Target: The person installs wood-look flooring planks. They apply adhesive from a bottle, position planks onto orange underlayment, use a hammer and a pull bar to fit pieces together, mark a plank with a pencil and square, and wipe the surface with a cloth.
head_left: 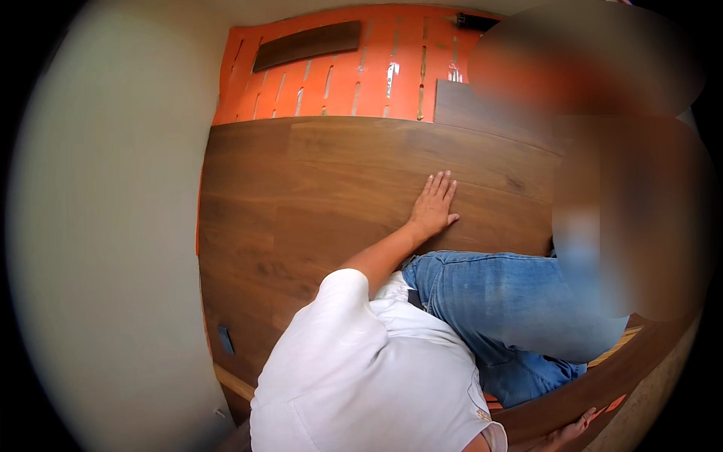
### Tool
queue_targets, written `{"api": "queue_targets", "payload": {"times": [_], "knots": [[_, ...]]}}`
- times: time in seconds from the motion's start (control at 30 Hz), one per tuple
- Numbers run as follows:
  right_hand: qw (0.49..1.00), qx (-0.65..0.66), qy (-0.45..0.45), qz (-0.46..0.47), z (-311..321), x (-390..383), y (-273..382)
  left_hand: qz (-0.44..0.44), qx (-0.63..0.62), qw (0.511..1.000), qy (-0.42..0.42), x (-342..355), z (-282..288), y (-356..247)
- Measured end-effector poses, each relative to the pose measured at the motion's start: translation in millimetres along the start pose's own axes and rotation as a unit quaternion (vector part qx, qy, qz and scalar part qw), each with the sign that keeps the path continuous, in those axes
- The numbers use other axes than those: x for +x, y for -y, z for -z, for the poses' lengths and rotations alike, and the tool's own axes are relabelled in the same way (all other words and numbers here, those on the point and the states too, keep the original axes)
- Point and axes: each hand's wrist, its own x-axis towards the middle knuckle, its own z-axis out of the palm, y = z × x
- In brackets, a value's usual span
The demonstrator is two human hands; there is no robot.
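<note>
My left hand (pixel 434 207) lies palm down on the laid brown wood-look floor planks (pixel 346 169), fingers stretched out and thumb to the right. It holds nothing. Low on the right, partly cut off by the picture's edge, my right hand (pixel 572 434) grips the edge of a long dark floor plank (pixel 550 407) beside my bent leg. A small orange piece (pixel 616 403) shows near its fingertips; its kind is unclear. Beyond the laid rows, a short dark plank (pixel 307 45) rests on the orange underlay (pixel 339 83).
A pale wall (pixel 113 226) runs along the left side of the floor. Near it lies a small dark blue-grey block (pixel 226 340). A black object (pixel 476 22) sits on the underlay at the far edge. Large blurred areas hide the right side.
</note>
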Motion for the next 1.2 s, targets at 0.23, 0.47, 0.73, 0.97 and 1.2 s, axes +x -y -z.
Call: {"api": "queue_targets", "payload": {"times": [0.23, 0.47, 0.73, 0.97, 1.2], "knots": [[0.999, -0.029, 0.035, -0.016, -2, -13, -35, -0.017, -0.001, 1.0, 0.025, -3, 17, 15], [0.989, -0.122, 0.014, 0.081, -11, -129, 33, -0.097, -0.071, 0.992, 0.029, 8, -7, -32], [0.969, -0.209, 0.066, 0.117, -52, -113, 23, -0.063, 0.086, 0.994, 0.02, -45, -8, 48], [0.958, -0.25, 0.062, 0.123, -56, -130, 7, -0.056, 0.091, 0.994, 0.038, -58, 11, 49], [0.953, -0.259, 0.065, 0.143, -62, -120, 15, -0.054, 0.108, 0.992, 0.036, -45, 21, 34]]}}
